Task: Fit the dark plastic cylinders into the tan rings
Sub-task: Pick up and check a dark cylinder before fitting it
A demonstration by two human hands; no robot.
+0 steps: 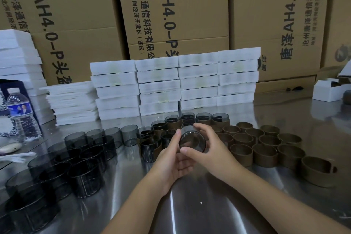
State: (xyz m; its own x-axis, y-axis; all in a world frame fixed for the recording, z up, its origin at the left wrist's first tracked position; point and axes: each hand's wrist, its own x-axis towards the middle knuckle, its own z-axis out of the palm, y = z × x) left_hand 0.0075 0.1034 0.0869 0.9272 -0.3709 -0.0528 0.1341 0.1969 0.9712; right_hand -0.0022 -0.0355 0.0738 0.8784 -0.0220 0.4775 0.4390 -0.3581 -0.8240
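Both hands grasped 1 dark cylinder [191, 140], held tilted just above the table [190, 205]. The left hand [171, 159] cupped it from below and the side, and the right hand [210, 150] curled over its top and near rim. Whether a tan ring was already around it could not be told. The likeliest trouble was a skewed start: meeting a ring at an angle, the cylinder would probably jam, and harder squeezing might crack the thin plastic. A slip could drop it onto the finished pieces [171, 129] just behind and topple them. The empty rings [266, 150] lay to the right and the loose cylinders [83, 159] to the left, both near enough for a forearm to sweep.
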